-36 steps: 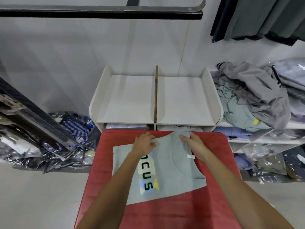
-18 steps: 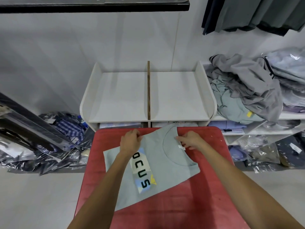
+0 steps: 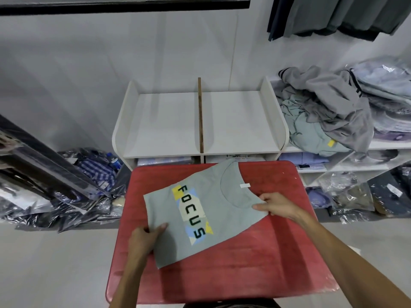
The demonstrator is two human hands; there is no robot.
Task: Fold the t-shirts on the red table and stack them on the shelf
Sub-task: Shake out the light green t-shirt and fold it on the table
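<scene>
Folded pale green t-shirt [image 3: 206, 210] is lying flat on the red table [image 3: 255, 263], sitting left of centre, print side up. Long axis is running diagonally: collar end is pointing to the far right, toward the shelf; hem end is pointing to the near left. "FOCUS" lettering is running along that same diagonal, F at the far end, S at the near end. Small white tag [image 3: 245, 185] is showing at the neckline.

Left hand [image 3: 144, 238] is gripping the near-left edge of the shirt, thumb lying on top of the fabric, fingers curling under it. Right hand [image 3: 277, 205] is pinching the right edge just below the collar, thumb and fingertips closing on the cloth.

White shelf [image 3: 200, 121] is standing just behind the table's far edge, a brown divider [image 3: 200, 116] splitting the top tier into two bays. Packaged garments are showing in the tier below. To the right, a heap of unfolded grey and green clothes [image 3: 329, 112] is sitting on a second shelf unit. Plastic-bagged clothing [image 3: 93, 172] is piling on the floor at left. Dark garments [image 3: 338, 14] are hanging top right.
</scene>
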